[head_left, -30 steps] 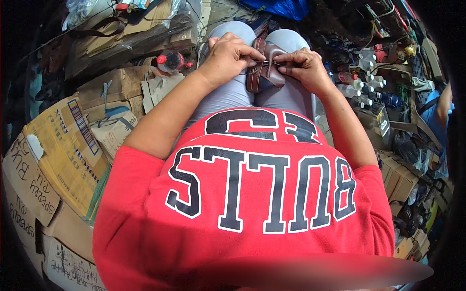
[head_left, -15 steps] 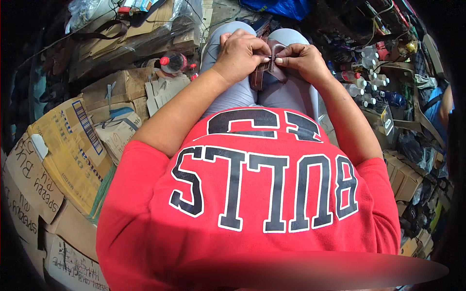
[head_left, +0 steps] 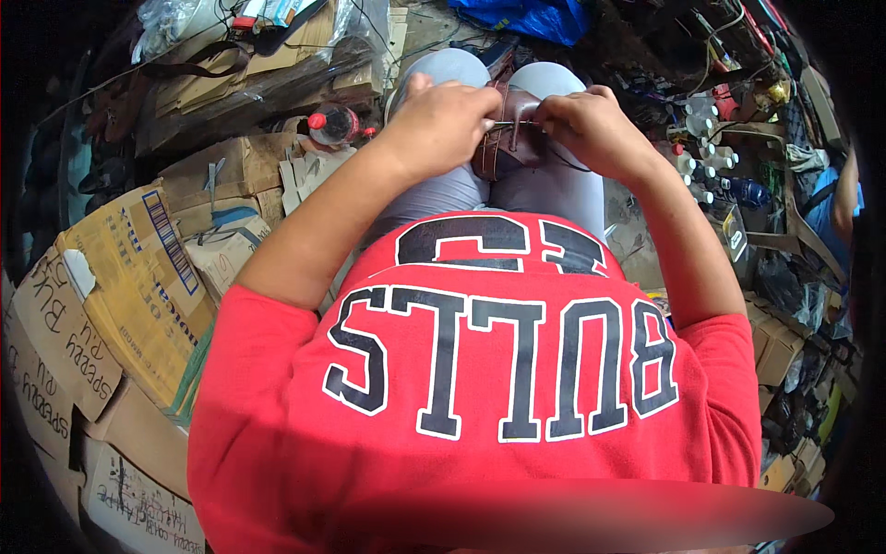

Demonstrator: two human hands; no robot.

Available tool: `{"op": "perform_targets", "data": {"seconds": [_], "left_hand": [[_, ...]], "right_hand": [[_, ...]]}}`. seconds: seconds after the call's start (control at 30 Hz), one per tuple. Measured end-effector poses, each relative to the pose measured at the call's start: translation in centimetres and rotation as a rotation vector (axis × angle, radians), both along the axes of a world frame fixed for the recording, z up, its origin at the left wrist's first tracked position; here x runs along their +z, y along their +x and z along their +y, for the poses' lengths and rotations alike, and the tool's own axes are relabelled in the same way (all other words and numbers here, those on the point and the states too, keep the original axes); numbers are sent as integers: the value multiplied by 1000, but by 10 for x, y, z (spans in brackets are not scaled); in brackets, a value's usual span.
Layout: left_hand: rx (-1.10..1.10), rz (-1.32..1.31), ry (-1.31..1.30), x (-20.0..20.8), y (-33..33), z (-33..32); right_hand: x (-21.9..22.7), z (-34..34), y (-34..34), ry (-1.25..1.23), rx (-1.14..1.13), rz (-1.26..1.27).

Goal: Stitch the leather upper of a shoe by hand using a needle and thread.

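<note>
A brown leather piece with straps and stitched edges, looking like a sandal or shoe upper, lies across my grey-clad knees. My left hand is closed at its left side, fingertips pinched on a thin thread. On the other side my right hand is also closed, gripping the thread's other end close to the leather. The thread runs straight across the piece between both hands. A dark loose strand curves below my right hand. Fingertips of both hands are partly hidden, so a needle cannot be made out.
Left of my legs are a red-capped bottle and stacked cardboard boxes. Several small bottles stand to the right, near a dark blue bottle. A blue plastic sheet lies ahead, beyond my knees.
My hands have drawn apart from their meeting point over the leather, left hand leftward and right hand rightward. The thread now shows stretched between them.
</note>
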State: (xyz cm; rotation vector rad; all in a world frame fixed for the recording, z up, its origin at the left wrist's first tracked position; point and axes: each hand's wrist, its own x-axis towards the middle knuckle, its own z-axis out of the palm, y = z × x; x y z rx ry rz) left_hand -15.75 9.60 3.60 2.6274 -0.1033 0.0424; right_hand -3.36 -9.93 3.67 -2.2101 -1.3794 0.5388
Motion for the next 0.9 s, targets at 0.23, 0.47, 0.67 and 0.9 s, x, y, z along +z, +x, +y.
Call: {"op": "perform_targets", "data": {"seconds": [0.23, 0.47, 0.67, 0.9], "left_hand": [[-239, 47, 478, 3, 15, -14], [-152, 133, 460, 7, -20, 62], [265, 24, -812, 16, -43, 122], [123, -122, -1796, 30, 2, 48]], "right_hand": [[-9, 11, -5, -144, 180, -442], [-26, -59, 33, -216, -9, -360], [-28, -105, 57, 581, -672, 1019], [-5, -34, 32, 1115, -338, 1634]]}}
